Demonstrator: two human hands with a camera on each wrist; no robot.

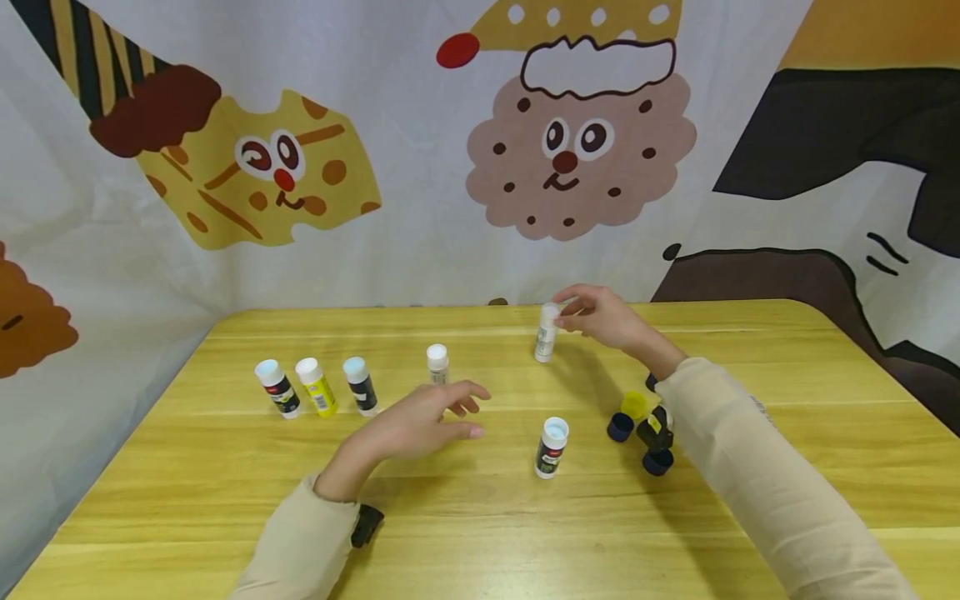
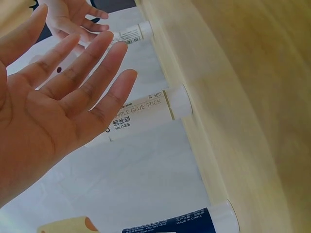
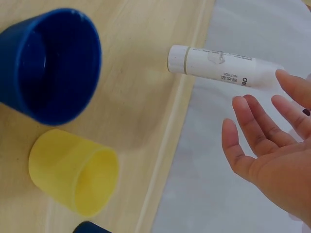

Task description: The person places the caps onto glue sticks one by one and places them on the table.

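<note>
My right hand [image 1: 602,319] is at the top of a white glue stick [image 1: 545,340] standing near the table's back edge. In the right wrist view its fingers are loosely spread, with the thumb close to the stick's upper end; whether it touches cannot be told. My left hand [image 1: 420,421] hovers over the table, fingers extended and holding nothing. Just behind it stands another white glue stick [image 1: 437,358], whose lettering shows in the left wrist view. Nearer the front, a navy-and-white glue stick [image 1: 551,450] stands upright without a cap.
On the left stand two navy glue sticks [image 1: 278,390] [image 1: 361,387] with a yellow glue stick [image 1: 317,388] between them. Beside my right forearm lie loose caps: a yellow cap [image 1: 633,406], a dark blue cap [image 1: 620,427] and other dark ones. A patterned cloth [image 1: 420,208] hangs behind the table.
</note>
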